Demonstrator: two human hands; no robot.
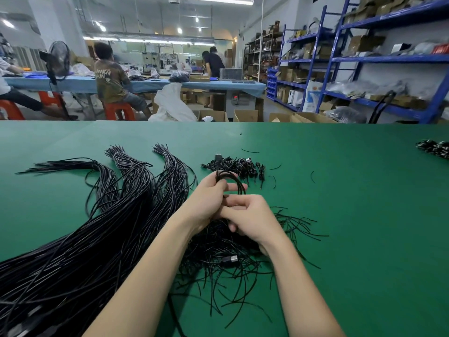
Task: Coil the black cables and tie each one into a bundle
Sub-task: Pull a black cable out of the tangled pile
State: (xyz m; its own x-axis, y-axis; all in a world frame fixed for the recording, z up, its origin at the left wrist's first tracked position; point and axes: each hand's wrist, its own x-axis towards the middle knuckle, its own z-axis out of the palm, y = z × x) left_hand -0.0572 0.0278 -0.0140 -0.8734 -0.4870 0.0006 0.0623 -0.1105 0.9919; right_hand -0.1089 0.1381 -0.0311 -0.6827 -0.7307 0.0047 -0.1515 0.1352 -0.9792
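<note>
Both hands, left and right, gripping one coiled black cable above green table, no legible labels

Both hands, left hand and right hand, around a coiled black cable above green table.

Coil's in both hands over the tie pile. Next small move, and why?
Probably wrap a tie around the coil's waist. The left hand grips the coiled cable with its loops gathered, the right hand pinches at its middle, and loose black ties lie just below.
</note>
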